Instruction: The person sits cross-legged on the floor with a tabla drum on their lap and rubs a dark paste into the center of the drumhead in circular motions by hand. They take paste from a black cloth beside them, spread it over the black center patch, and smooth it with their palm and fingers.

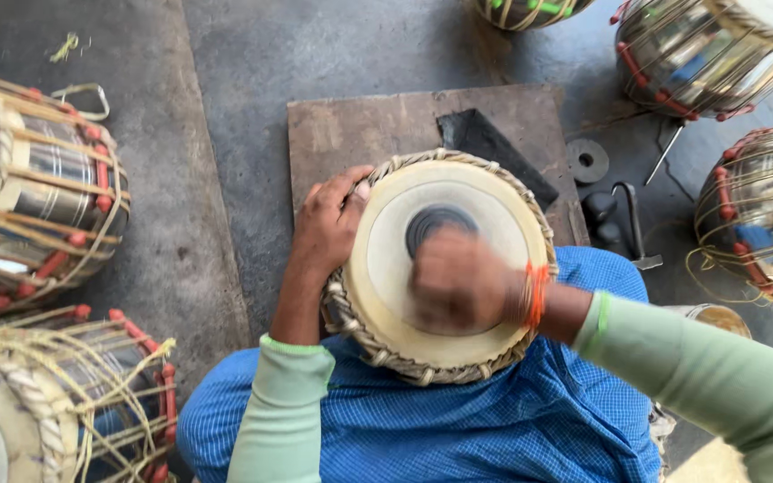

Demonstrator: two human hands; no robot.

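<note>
A small drum with a pale skin head, a dark round patch at its middle and a braided rim rests on my lap over blue cloth. My left hand grips the drum's left rim, fingers curled over the braid. Blurred with motion, my right hand lies on the drum head just below the dark patch; whether it holds something I cannot tell. An orange thread band circles my right wrist.
A brown board lies on the grey floor ahead, with a dark flat slab on it. A small hammer and a metal ring lie at right. Metal-bodied drums laced with straps stand at left, lower left and right.
</note>
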